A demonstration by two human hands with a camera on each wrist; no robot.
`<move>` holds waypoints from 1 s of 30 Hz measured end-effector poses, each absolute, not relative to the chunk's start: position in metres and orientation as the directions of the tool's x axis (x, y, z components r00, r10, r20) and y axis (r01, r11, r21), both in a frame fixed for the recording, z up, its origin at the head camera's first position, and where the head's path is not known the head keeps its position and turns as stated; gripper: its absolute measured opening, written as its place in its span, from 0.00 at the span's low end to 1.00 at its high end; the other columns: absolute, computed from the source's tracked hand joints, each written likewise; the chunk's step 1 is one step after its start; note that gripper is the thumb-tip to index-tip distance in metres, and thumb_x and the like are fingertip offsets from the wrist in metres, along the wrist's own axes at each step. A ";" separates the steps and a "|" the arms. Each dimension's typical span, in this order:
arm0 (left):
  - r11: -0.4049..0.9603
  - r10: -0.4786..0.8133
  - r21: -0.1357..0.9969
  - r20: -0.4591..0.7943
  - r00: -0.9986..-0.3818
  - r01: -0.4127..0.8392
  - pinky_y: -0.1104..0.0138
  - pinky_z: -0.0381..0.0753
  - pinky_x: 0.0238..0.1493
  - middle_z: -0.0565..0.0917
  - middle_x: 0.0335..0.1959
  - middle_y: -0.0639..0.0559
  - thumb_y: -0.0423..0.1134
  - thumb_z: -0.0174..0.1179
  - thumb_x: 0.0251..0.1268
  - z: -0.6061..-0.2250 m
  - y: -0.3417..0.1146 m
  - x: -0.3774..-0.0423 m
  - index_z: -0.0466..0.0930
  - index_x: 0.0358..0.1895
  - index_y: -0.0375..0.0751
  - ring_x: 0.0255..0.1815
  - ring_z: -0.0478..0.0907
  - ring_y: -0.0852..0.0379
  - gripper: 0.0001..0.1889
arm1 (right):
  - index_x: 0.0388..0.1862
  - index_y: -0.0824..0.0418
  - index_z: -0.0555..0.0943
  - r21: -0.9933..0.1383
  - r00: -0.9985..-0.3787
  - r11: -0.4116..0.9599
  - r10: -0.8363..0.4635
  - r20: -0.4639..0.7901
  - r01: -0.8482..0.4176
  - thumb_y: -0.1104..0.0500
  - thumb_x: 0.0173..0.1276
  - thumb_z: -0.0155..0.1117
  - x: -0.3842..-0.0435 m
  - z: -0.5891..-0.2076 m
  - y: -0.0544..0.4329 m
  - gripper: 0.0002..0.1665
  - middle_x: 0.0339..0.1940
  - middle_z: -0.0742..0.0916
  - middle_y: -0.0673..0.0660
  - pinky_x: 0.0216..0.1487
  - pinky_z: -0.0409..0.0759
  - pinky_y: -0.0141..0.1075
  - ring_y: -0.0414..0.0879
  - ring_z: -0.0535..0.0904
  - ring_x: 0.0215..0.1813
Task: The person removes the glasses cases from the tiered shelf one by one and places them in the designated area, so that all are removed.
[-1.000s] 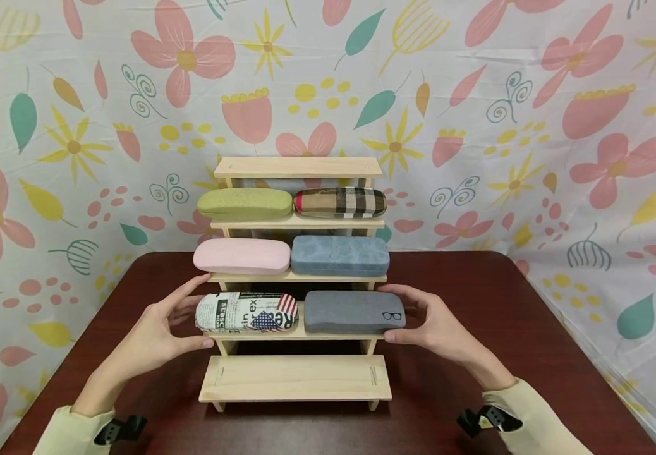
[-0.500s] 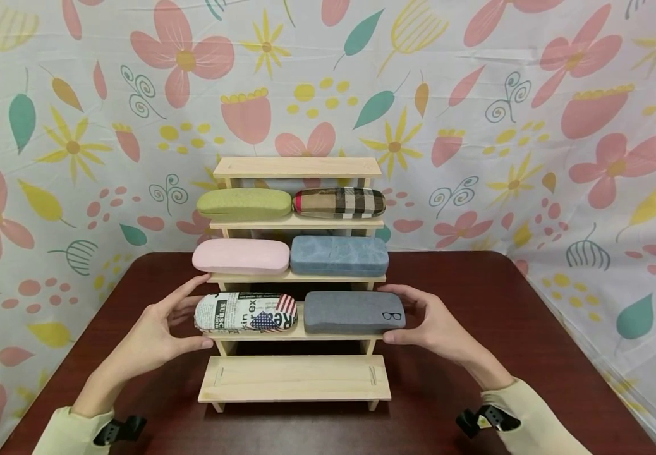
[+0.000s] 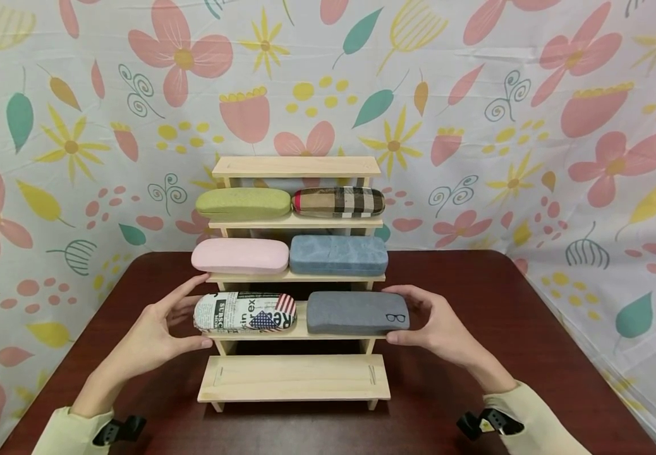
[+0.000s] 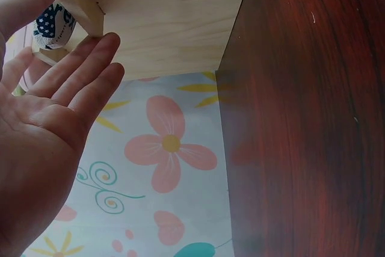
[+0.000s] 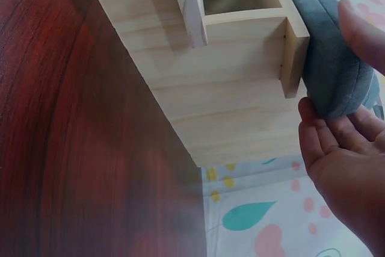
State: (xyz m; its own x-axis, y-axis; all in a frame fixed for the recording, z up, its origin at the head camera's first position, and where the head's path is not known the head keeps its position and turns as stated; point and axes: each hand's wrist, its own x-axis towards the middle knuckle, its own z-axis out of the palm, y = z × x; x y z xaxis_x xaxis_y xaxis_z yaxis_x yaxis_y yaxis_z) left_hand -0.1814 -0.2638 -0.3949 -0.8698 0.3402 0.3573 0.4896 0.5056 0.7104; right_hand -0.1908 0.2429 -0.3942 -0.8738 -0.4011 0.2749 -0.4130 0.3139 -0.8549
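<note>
My right hand (image 3: 427,322) grips the right end of a grey glasses case (image 3: 351,313) with a small spectacles print. In the right wrist view the thumb lies on one side of this case (image 5: 337,46) and the fingertips reach its other side. The case rests on the second tier from the bottom of a wooden stepped rack (image 3: 294,379). To its left lies a newsprint glasses case (image 3: 237,313) with a flag pattern. My left hand (image 3: 154,325) stands at that case's left end, fingers extended and thumb near the shelf edge; the left wrist view shows fingertips at the shelf's end.
Higher tiers carry a pink case (image 3: 239,256), a blue case (image 3: 339,254), a green case (image 3: 242,202) and a plaid case (image 3: 339,202). The rack stands on a dark red table (image 3: 453,411) before a flower-printed cloth (image 3: 476,76).
The grey glasses case has shifted slightly right along its tier with my right hand, widening the gap to the newsprint case. My left hand keeps its place.
</note>
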 end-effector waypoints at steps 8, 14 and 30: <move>0.511 0.342 0.705 0.358 -0.869 0.492 0.66 0.84 0.57 0.84 0.63 0.46 0.37 0.86 0.50 -0.395 -0.264 -0.182 0.61 0.84 0.61 0.60 0.83 0.61 0.57 | 0.70 0.55 0.79 -0.840 -0.873 0.326 -0.383 0.303 -0.435 0.64 0.57 0.86 -0.184 -0.391 0.250 0.41 0.49 0.88 0.57 0.47 0.82 0.38 0.51 0.84 0.46; 0.513 0.342 0.705 0.356 -0.870 0.490 0.71 0.82 0.57 0.84 0.63 0.45 0.37 0.85 0.50 -0.395 -0.264 -0.180 0.61 0.84 0.60 0.60 0.82 0.62 0.57 | 0.72 0.59 0.77 -0.868 -0.878 0.281 -0.378 0.293 -0.410 0.69 0.59 0.83 -0.180 -0.390 0.262 0.42 0.53 0.86 0.60 0.46 0.85 0.39 0.51 0.83 0.48; 0.481 0.343 0.728 0.357 -0.869 0.488 0.74 0.80 0.58 0.83 0.65 0.45 0.35 0.85 0.50 -0.396 -0.265 -0.182 0.61 0.83 0.60 0.61 0.81 0.64 0.57 | 0.74 0.70 0.72 -0.902 -0.870 0.166 -0.380 0.315 -0.399 0.78 0.60 0.76 -0.176 -0.386 0.300 0.43 0.55 0.84 0.61 0.46 0.86 0.35 0.49 0.83 0.49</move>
